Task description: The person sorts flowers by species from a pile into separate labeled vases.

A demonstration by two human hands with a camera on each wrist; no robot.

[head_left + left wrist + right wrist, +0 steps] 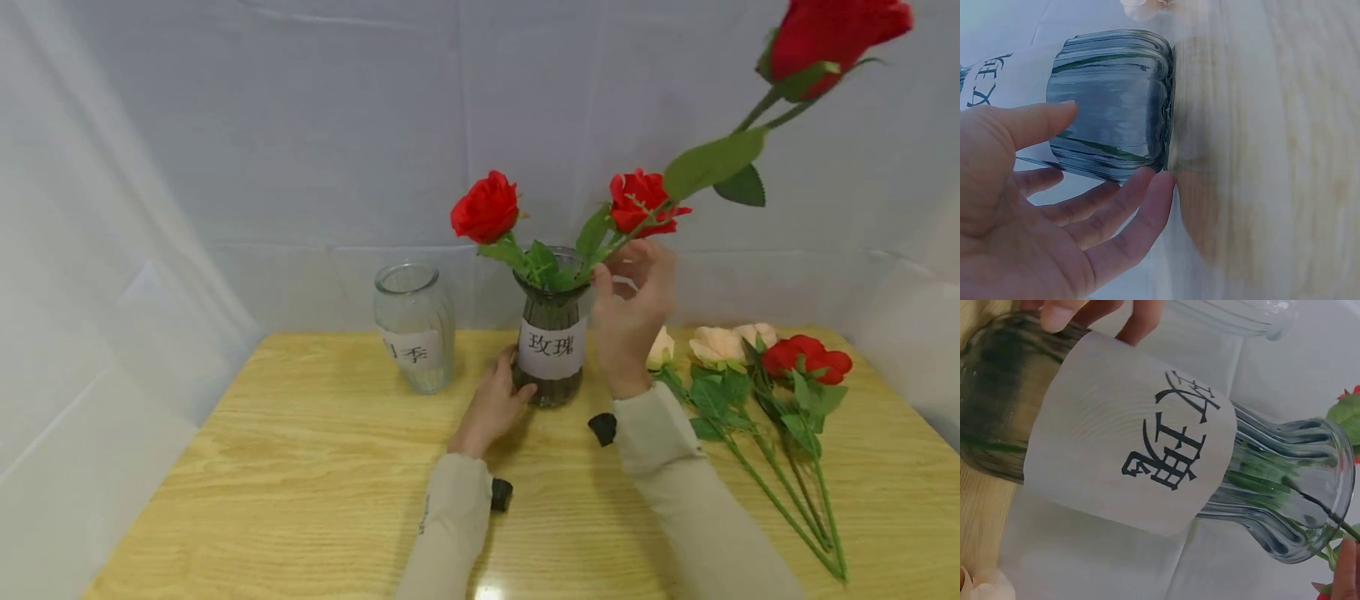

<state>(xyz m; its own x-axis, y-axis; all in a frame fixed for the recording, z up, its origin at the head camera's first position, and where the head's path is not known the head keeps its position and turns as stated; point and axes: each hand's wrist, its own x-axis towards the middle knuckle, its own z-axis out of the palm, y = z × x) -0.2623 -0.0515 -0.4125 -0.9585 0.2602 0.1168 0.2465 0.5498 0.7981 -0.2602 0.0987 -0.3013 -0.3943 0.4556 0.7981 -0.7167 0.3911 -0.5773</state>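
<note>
My left hand (491,404) holds the lower part of a dark glass vase (551,310), thumb on one side and fingers curved round the other; the left wrist view shows this hand (1054,206) close up. A white label (1116,425) with black characters wraps the vase. At the vase's rim my right hand (637,308) pinches the stem of a long red rose (825,46), which leans far to the right with its stem end in the vase's mouth. Two more red roses stand in the vase, one tilting left (486,208), the other right (636,198).
A clear glass vase (442,304) with a white label stands left of the dark one. On the right of the wooden table (300,475) lie pale roses (720,346) and a red rose (806,358), stems toward the front. White cloth (315,150) hangs behind.
</note>
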